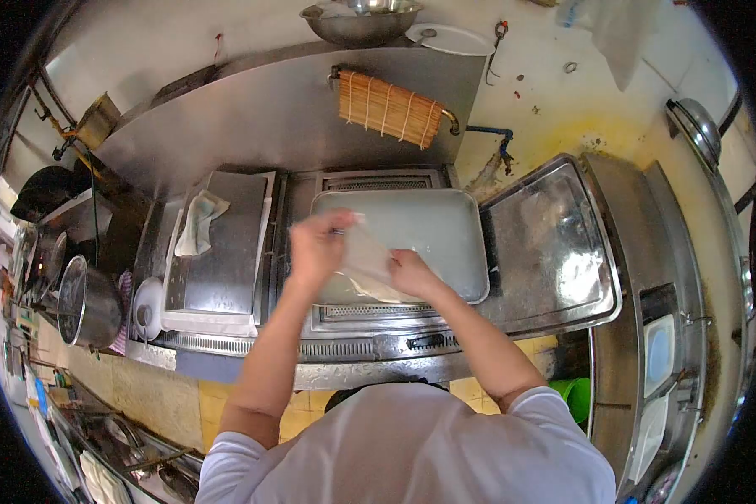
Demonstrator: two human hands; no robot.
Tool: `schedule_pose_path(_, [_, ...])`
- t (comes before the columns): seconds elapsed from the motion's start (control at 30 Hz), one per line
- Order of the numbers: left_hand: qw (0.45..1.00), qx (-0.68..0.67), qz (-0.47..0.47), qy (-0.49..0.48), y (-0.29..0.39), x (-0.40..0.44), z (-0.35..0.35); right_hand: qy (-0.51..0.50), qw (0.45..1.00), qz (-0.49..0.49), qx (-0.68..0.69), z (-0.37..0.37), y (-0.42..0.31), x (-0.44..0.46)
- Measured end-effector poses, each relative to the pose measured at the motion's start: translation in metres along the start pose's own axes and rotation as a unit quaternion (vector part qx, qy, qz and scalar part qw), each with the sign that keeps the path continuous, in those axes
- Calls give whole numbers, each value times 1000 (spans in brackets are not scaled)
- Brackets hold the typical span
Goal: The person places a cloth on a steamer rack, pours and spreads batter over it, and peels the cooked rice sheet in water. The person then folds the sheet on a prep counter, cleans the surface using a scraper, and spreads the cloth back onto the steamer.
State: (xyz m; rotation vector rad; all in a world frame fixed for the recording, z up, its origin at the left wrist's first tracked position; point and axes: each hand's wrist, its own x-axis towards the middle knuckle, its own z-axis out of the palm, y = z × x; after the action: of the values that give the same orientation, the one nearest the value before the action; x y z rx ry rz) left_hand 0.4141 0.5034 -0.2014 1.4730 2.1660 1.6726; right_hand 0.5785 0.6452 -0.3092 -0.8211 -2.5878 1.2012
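Note:
A thin, pale, translucent sheet [366,252] is stretched between my two hands above a shallow rectangular tray [445,202] with a whitish surface. My left hand [317,244] is closed on the sheet's upper left part, somewhat blurred by motion. At the sheet's right side, my right hand [410,273] pinches it, lower than the left. The sheet's lower part hangs near the tray's front edge, and what lies behind my hands is hidden.
To the left, a folded cloth [200,222] rests on a flat metal lid [227,252]. A large metal tray [554,252] stands at the right. A bamboo mat [390,107] hangs behind. A metal pot [88,302] and a white plate [149,307] are farther left.

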Motion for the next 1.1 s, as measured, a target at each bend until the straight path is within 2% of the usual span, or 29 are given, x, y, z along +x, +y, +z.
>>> schedule_pose_path(0.03, [998,-42,-22,39,-20,2,-13,-9,992,-51,-119,14,72,8])
schedule_pose_path(0.07, [995,17,-55,82,-27,2,-27,-19,967,-101,-235,19,132,11])
schedule_pose_path(0.13, [987,93,-113,63,-67,-18,-31,21,966,75,-249,-13,105,-26])
schedule_pose_path(0.2, [971,185,-148,41,-123,-49,-8,102,948,15,-301,-14,90,-45])
schedule_pose_path(0.23, [964,233,-124,-37,-144,-68,7,142,934,-15,-327,-13,86,-48])
schedule_pose_path(0.27, [949,279,-98,-113,-162,-84,21,94,947,22,-308,-9,89,-44])
schedule_pose_path(0.33, [938,304,-53,-157,-186,-109,49,-5,960,97,-263,3,102,-38])
schedule_pose_path(0.37, [932,316,-27,-178,-189,-112,59,-24,949,113,-292,-3,100,-38])
schedule_pose_path(0.43, [950,230,-84,-192,-161,-94,59,-60,924,145,-349,-26,88,-35])
schedule_pose_path(0.5, [971,119,-114,-173,-113,-65,59,-23,952,192,-236,-39,74,-12])
schedule_pose_path(0.57, [986,-12,-119,-120,-59,-39,61,86,995,35,-36,-47,28,0])
schedule_pose_path(0.6, [993,-37,-64,-96,-37,-29,65,70,992,-29,103,-48,-2,4])
schedule_pose_path(0.63, [995,-63,-7,-71,-17,-19,70,53,965,-95,239,-49,-27,6])
schedule_pose_path(0.67, [994,-89,50,-45,-3,-11,70,20,979,-30,202,-52,-44,1])
schedule_pose_path(0.73, [995,-73,60,-7,11,1,49,-46,986,101,126,-55,-64,-8])
schedule_pose_path(0.8, [994,-25,90,56,-6,14,19,-3,999,49,19,-34,3,-18])
schedule_pose_path(0.87, [992,-14,30,124,-7,19,-13,0,993,50,-105,-35,85,-30])
schedule_pose_path(0.93, [996,-9,-31,87,-33,5,-10,-23,979,117,-166,-54,83,-42])
schedule_pose_path(0.97, [998,-12,3,64,-44,-5,3,-33,968,151,-196,-63,77,-47])
schedule_pose_path(1.03, [998,-2,66,3,-28,-17,28,86,996,-7,-35,-55,40,-39])
schedule_pose_path(1.1, [997,-35,21,-62,3,-27,54,102,980,-68,160,-48,-38,-34])
